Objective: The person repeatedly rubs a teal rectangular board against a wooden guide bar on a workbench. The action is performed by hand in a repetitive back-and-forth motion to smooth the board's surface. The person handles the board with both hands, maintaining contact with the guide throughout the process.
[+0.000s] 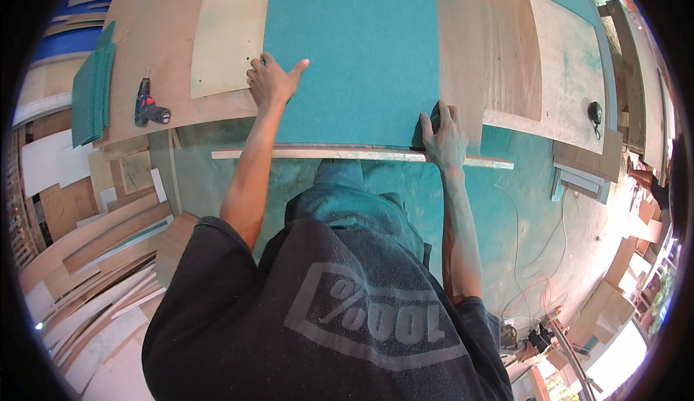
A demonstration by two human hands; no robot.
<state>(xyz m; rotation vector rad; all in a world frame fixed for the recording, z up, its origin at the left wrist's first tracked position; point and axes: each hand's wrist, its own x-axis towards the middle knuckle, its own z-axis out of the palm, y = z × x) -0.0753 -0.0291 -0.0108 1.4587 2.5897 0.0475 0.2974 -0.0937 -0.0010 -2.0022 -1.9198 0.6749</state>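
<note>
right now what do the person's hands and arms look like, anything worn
The left hand and right hand are both ungloved. The forearms are bare too, below short dark sleeves of a shirt with a pale grey print.

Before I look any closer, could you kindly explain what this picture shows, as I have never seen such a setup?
Of course. There is no machine: a person works bare-handed. The single picture comes from a wide fisheye camera on their head, looking down, so straight edges bend near the rim.

On the wooden work surface lies a large teal panel. A cordless drill and a stack of teal sheets are to its left; a wooden strip runs along its near edge.

The left hand rests spread at the panel's left edge. The right hand is at its near right corner, beside a dark item; its grip is unclear.
</note>
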